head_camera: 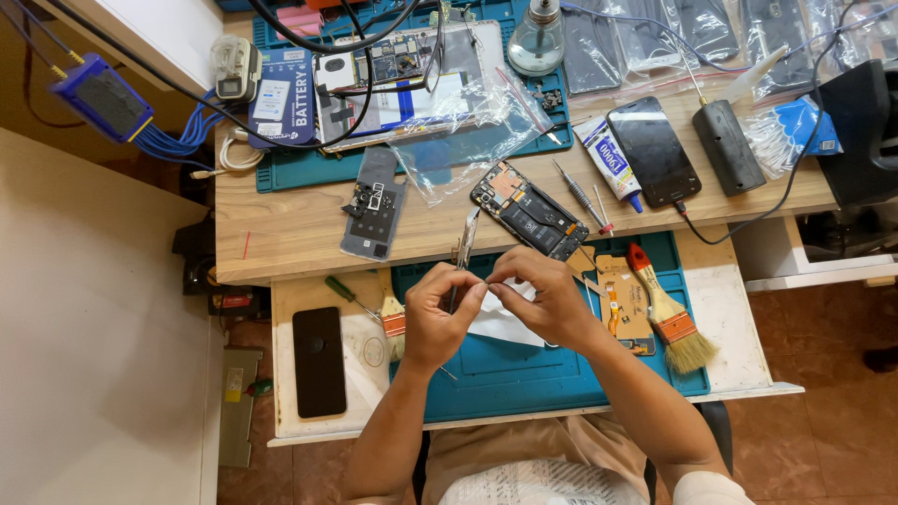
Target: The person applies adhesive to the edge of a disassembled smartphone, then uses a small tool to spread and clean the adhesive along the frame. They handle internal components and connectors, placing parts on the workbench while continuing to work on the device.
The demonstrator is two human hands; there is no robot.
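Seen from the head camera, both hands meet over the teal mat (524, 379) that covers the pull-out shelf below the front edge of the bench (281, 234). The left hand (435, 318) has its fingers curled in and pressed together around a pair of tweezers (465, 245), whose upper end sticks up past the bench's front edge. The right hand (547, 299) touches the left at the fingertips; its thumb and forefinger are pinched together on something too small to make out. Under both hands, on the mat, lies a white sheet (500, 325).

Just beyond the hands, at the front edge of the bench, an opened phone (528, 210) lies tilted with its insides showing. To its left lies a grey back cover (374, 206). To its right lie a small screwdriver (578, 194), a glue tube (608, 161) and a black phone (653, 150) lying screen up.

On the shelf, a paintbrush (666, 313) rests at the right edge of the mat, and an orange flat cable (619, 304) lies between it and the right hand. Near the shelf's left edge lies another black phone (319, 360), with a green-handled screwdriver (341, 288) above it.

At the back of the bench stand a glass bottle (536, 39) and a clear plastic bag (468, 103).
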